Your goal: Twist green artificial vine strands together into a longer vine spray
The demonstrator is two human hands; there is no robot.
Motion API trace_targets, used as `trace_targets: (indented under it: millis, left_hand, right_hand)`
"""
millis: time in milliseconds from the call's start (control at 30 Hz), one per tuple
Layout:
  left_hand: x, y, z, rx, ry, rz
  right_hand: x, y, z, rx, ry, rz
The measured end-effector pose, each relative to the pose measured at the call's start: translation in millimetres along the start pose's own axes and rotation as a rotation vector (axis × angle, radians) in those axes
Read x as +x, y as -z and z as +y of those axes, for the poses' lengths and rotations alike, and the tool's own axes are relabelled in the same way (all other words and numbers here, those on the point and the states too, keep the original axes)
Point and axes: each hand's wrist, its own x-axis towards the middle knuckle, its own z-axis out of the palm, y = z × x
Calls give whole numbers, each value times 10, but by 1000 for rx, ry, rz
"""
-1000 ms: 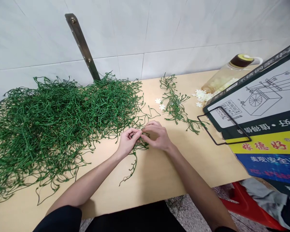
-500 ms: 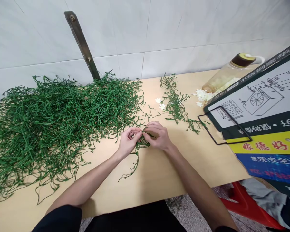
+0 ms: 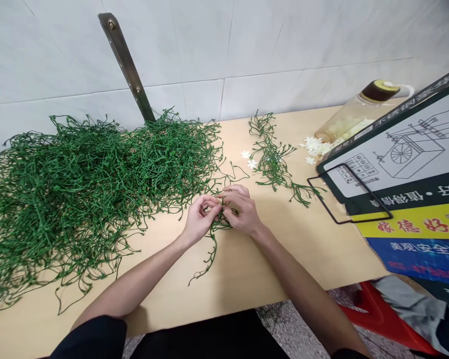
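Note:
My left hand (image 3: pixel 201 219) and my right hand (image 3: pixel 241 208) meet over the front middle of the table, fingertips touching. Both are pinched on a thin green artificial stem (image 3: pixel 211 252), whose loose branching end trails down onto the table towards me. Fingers hide the part being held, and more green strands show beneath the right palm. Left of my hands spreads a large heap of green artificial stems (image 3: pixel 108 174). To the right, a narrow strip of similar stems (image 3: pixel 273 159) lies flat, with two small white flowers (image 3: pixel 252 163) beside it.
A printed carton (image 3: pixel 400 164) leans at the right, a black wire frame (image 3: pixel 335 219) before it. Behind stand a clear bottle (image 3: pixel 347 117) and a pile of white flowers (image 3: pixel 314 146). A metal bracket (image 3: pixel 127 67) rises against the tiled wall. A red stool (image 3: pixel 381 314) stands below.
My right fingers have shifted slightly left and curled closer to the left fingertips. The dangling stem end has swung a little to the right. The heap stays as it was.

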Motion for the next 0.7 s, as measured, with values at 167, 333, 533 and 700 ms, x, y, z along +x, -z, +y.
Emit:
trace_targets:
  millis: [167,333,533,700]
  left_hand:
    - [14,5,-10,-32,20,-5]
    - [39,28,-44,-154,82,-1]
    - [56,41,-61,-196,125,-29]
    - [65,56,-57,-180,127,-36]
  right_hand:
    - [-1,18,0,17,-11,-65]
    - [-17,9,33,46,-13,-146]
    - [-35,1,77,83,-46,-182]
    - [-26,10,87,52,-50,-178]
